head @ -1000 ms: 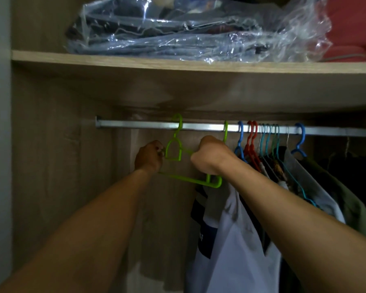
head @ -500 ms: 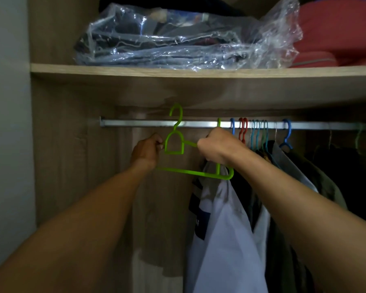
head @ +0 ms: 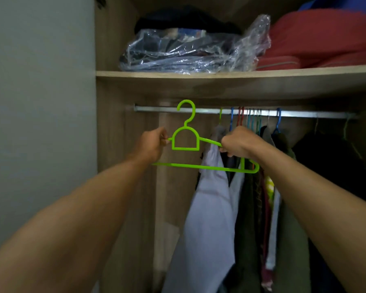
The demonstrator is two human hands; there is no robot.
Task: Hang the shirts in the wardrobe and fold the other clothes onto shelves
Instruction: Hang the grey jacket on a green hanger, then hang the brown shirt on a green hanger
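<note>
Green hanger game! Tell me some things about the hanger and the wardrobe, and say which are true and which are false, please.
1. The left hand and the right hand both grip the green hanger. True.
2. A shirt hangs on the green hanger. False: it is bare.
3. A clear plastic bag of clothes lies on the shelf above the rail. True.
4. The red bundle sits left of the clear plastic bag. False: it is on the right of it.
5. The hanging clothes crowd the left end of the rail. False: they hang to the right of the green hanger.
</note>
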